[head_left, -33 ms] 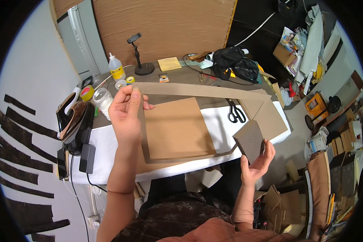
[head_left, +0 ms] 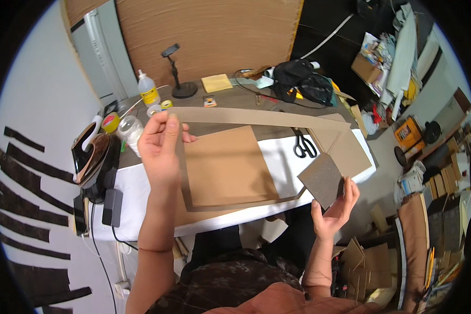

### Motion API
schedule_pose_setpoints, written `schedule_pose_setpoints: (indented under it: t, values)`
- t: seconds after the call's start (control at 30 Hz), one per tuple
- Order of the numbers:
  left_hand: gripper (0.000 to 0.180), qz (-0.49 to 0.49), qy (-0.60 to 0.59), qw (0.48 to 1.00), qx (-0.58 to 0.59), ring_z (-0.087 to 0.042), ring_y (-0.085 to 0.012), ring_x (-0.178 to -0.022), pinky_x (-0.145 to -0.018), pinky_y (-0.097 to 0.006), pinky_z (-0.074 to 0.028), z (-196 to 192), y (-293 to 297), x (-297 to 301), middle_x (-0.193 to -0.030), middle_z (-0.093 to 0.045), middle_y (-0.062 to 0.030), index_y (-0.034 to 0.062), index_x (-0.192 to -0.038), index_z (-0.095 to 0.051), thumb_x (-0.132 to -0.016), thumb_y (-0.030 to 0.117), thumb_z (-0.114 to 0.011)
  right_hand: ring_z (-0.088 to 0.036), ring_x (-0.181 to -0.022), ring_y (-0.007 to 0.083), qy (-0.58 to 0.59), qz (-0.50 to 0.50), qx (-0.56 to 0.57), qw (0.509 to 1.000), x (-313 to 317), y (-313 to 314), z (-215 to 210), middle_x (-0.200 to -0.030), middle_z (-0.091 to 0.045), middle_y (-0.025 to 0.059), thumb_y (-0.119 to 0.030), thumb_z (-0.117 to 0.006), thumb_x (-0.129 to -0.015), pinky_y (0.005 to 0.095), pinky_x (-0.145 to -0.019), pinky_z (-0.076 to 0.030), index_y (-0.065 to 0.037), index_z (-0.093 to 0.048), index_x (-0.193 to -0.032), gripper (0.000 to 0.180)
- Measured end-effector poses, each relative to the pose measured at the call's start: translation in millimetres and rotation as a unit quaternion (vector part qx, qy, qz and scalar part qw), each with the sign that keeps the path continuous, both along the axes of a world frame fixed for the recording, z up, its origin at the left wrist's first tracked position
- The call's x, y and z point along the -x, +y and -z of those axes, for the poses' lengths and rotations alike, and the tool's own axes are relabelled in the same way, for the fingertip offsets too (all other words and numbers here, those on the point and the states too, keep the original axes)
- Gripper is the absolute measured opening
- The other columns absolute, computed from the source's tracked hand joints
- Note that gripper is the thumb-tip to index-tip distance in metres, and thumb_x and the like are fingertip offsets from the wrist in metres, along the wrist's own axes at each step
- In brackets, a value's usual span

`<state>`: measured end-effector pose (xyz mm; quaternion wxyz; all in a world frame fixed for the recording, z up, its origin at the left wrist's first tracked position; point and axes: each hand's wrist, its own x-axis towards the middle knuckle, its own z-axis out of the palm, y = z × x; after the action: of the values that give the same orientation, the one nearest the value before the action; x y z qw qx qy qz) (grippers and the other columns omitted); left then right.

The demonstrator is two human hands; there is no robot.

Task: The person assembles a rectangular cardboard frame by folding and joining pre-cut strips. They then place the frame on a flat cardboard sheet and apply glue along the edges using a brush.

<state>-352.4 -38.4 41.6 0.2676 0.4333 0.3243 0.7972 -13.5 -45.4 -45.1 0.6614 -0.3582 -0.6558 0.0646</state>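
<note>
Raised above the table, my left hand (head_left: 164,141) pinches one end of a long, thin cardboard strip (head_left: 251,116) between thumb and fingers. The strip reaches across to the right, its far end over folded cardboard (head_left: 350,154). My right hand (head_left: 335,212) grips a flat, dark grey-brown square block (head_left: 323,180) by its near right edge, tilted in the air. Under the strip lies a brown cardboard sheet (head_left: 229,167). A dark band borders its left and near edges; whether it is a strip or shadow I cannot tell. Black-handled scissors (head_left: 302,145) rest beside the folded cardboard.
At the left stand an iron (head_left: 95,162), a clear jar (head_left: 132,131) and tape rolls (head_left: 111,122). Farther back are a glue bottle (head_left: 148,88), a phone stand (head_left: 183,89), a yellow pad (head_left: 216,82) and a black bag (head_left: 303,83). White cloth or paper (head_left: 280,157) covers the table front.
The square block in my right hand has turned slightly, showing more of its broad face. The whole view has shifted a little; my left hand still holds the strip.
</note>
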Motion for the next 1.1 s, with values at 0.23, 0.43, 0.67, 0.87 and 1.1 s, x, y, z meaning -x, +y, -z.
schedule_pose_setpoints:
  t: [0.23, 0.43, 0.67, 0.87, 1.1]
  values:
    - [0.014, 0.01, 0.016, 1.0, -0.012, -0.059, -0.0115, -0.067, -0.067, -0.033, -0.057, -8, 3, 10, -0.084, -0.064, -0.008, -0.0013, -0.109, -0.061, -0.101, 0.01, -0.058, -0.049, -0.123, 0.0378, -0.188, -0.095, 0.036, 0.977, -26, 2, -74, -0.123, -0.043, 0.0132, -0.016, -0.082, -0.062, 0.053, -0.11, -0.037, -0.002, -0.063, -0.127, 0.069]
    - [0.014, 0.005, 0.087, 0.996, 0.004, -0.058, -0.0101, -0.066, -0.068, -0.031, -0.056, -16, 8, 24, -0.083, -0.064, -0.0057, -0.0013, -0.107, -0.062, -0.102, 0.011, -0.058, -0.02, -0.148, 0.0477, -0.383, -0.134, 0.034, 0.913, -56, 31, -141, -0.146, -0.04, 0.0206, -0.033, -0.082, -0.06, 0.0605, -0.116, -0.023, -0.011, -0.067, -0.117, 0.063]
    - [0.023, -0.411, 0.389, 0.821, -0.068, -0.059, -0.0161, -0.095, -0.087, -0.032, -0.048, -37, 32, 14, -0.107, -0.062, -0.0097, -0.0011, -0.113, -0.06, -0.096, 0.011, -0.066, -0.061, -0.111, 0.0317, -0.304, -0.315, 0.171, 0.883, -38, 35, -110, -0.122, -0.06, 0.0152, -0.023, -0.086, -0.055, 0.0423, -0.1, -0.046, -0.002, -0.061, -0.122, 0.075]
    - [0.02, 0.052, 0.165, 0.964, 0.202, -0.059, -0.016, -0.1, -0.09, -0.03, -0.048, 58, -29, -75, -0.117, -0.06, -0.0117, -0.0008, -0.117, -0.057, -0.098, 0.007, -0.057, -0.055, -0.117, 0.0187, 0.018, -0.402, 0.336, 0.852, -17, -3, -46, -0.129, -0.053, 0.0063, -0.009, -0.083, -0.065, 0.0345, -0.098, -0.046, 0.002, -0.058, -0.129, 0.069]
    - [0.061, 0.518, 0.016, 0.778, 0.354, -0.066, -0.0241, -0.103, -0.083, -0.036, -0.057, 128, -33, -133, -0.133, -0.055, -0.0168, 0.0039, -0.15, -0.028, -0.093, 0.003, -0.052, -0.062, -0.114, 0.0256, 0.331, -0.419, 0.52, 0.667, -4, -47, 24, -0.134, -0.058, 0.0173, -0.034, -0.08, -0.071, 0.0374, -0.097, -0.05, 0.01, -0.044, -0.14, 0.09]
